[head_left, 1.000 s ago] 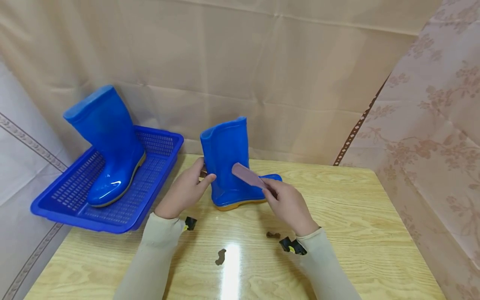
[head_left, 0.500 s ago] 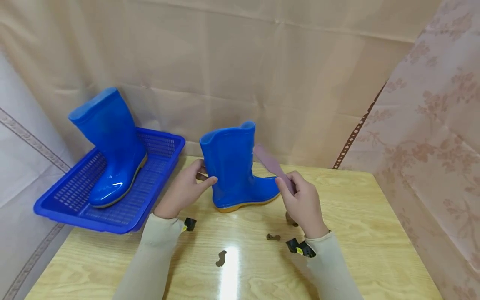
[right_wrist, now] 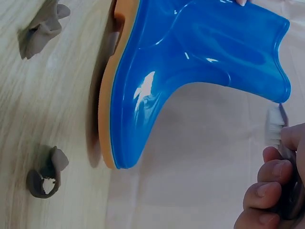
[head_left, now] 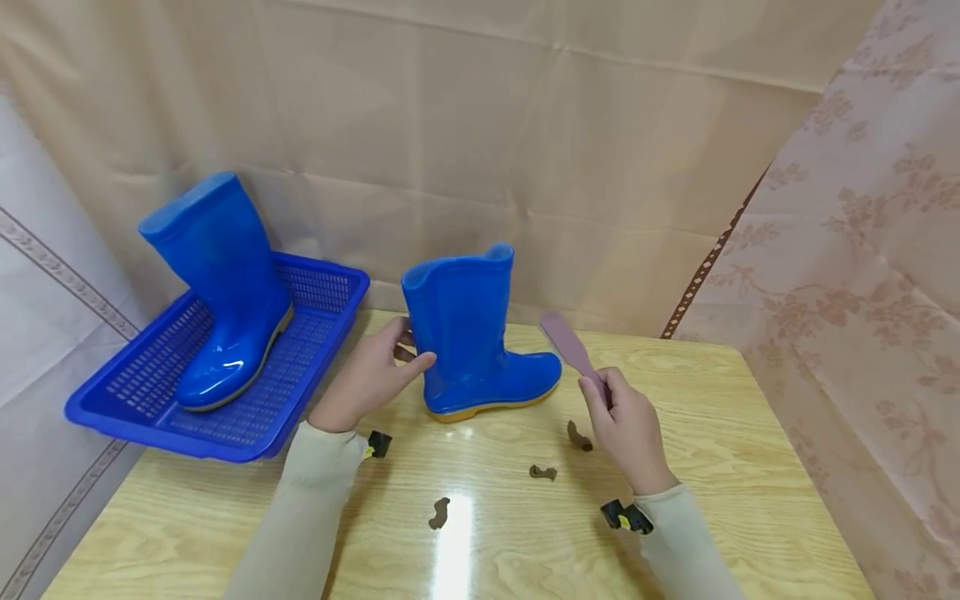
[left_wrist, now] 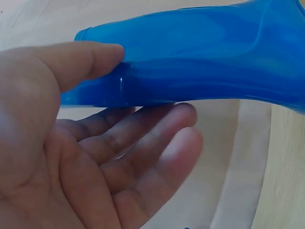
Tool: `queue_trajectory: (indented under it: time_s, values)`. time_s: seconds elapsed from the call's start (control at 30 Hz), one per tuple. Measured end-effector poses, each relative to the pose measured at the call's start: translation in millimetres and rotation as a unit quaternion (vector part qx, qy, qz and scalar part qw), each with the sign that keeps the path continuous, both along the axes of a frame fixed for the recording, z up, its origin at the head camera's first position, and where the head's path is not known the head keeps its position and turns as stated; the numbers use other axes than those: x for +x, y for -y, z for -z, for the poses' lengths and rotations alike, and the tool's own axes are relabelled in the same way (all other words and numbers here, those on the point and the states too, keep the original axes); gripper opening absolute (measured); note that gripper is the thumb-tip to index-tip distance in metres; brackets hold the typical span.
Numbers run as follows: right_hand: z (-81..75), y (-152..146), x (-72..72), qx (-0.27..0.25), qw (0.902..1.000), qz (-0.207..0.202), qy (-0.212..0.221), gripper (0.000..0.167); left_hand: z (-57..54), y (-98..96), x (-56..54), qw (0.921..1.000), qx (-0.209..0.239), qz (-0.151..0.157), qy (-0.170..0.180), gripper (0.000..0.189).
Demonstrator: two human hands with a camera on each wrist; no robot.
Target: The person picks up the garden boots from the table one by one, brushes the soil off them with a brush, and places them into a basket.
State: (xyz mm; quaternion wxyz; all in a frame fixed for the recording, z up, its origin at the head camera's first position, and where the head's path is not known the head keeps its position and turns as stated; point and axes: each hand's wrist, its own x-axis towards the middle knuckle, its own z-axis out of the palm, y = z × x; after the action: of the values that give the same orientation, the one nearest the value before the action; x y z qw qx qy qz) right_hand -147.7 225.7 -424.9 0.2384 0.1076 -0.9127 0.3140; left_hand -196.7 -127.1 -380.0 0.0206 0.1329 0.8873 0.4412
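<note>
A blue rubber boot (head_left: 472, 333) with a yellowish sole stands on the table, its toe to the right. At the back of its shaft is my left hand (head_left: 375, 371). In the left wrist view the thumb (left_wrist: 90, 59) lies along one side of the shaft, and the loosely extended fingers (left_wrist: 157, 157) are at its back edge. My right hand (head_left: 626, 429) grips a brush (head_left: 567, 343) with a mauve back, raised to the right of the boot and apart from it. White bristles (right_wrist: 275, 125) show in the right wrist view.
A blue plastic basket (head_left: 330, 350) at the left holds a second blue boot (head_left: 225, 275). Three brown, mud-like pieces lie on the wooden table: one piece (head_left: 579, 436) by the right hand, another piece (head_left: 543, 472) nearer, a third piece (head_left: 439, 513) in front. A beige curtain (head_left: 465, 150) hangs behind.
My right hand has drawn the brush away from the boot to the right, uncovering the boot's toe and a brown piece. The left hand has barely moved; the boot has turned slightly.
</note>
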Motion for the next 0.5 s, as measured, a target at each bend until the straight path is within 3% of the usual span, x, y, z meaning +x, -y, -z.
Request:
queue_trajectory:
  time_s: [0.13,0.3,0.4,0.5]
  values:
    - [1.3,-1,-0.5,-0.001,1.0,-0.01,-0.001,0.018,11.4,-3.1,-1.1,0.9995,0.004,0.004,0.03,0.061]
    - [1.6,-6,0.4,0.014,0.9998,-0.007,0.011,0.02,38.2,-14.8,-7.2,0.9977,0.024,0.029,0.057,0.069]
    - [2.4,-14,2.1,0.025,0.9994,0.006,0.021,0.021,48.6,-22.3,-9.2,0.9991,0.018,0.013,0.037,0.059]
    - [4.3,-24,4.6,0.041,0.9988,0.021,0.02,0.02,49.1,-27.8,-8.1,0.9999,0.008,-0.011,-0.002,0.047]
